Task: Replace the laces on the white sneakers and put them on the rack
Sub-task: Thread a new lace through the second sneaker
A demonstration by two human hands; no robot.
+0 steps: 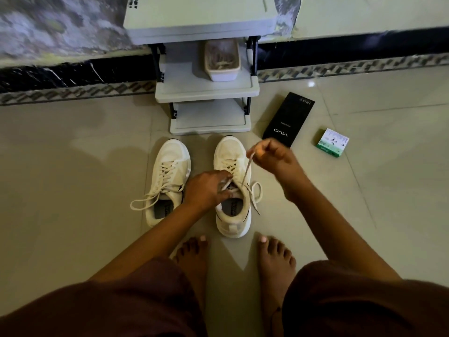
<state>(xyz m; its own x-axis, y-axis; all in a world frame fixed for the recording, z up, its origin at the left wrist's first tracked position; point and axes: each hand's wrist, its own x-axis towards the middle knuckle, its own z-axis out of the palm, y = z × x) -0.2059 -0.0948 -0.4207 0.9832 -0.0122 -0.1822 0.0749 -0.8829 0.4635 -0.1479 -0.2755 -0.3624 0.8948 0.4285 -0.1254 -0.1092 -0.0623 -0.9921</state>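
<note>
2 white sneakers sit side by side on the tiled floor (73, 190), just in front of the grey rack (206, 93), toes toward it. the left sneaker (167, 181) has its lace untied, with a loop lying out on the floor. the left hand (206, 188) rests on top of the right sneaker (233, 190), near its tongue, and its fingers press on the lace there. the right hand (269, 154) is up above that shoe, and its fingers pinch one end of the lace (247, 169), which runs tight down to the shoe. another lace loop lies beside the shoe on the right. a small tub (222, 59) sits on a rack shelf. a black box (289, 117) and a small green box (332, 142) lie on the floor to the right. 2 bare feet (277, 261) stand behind the shoes.
</note>
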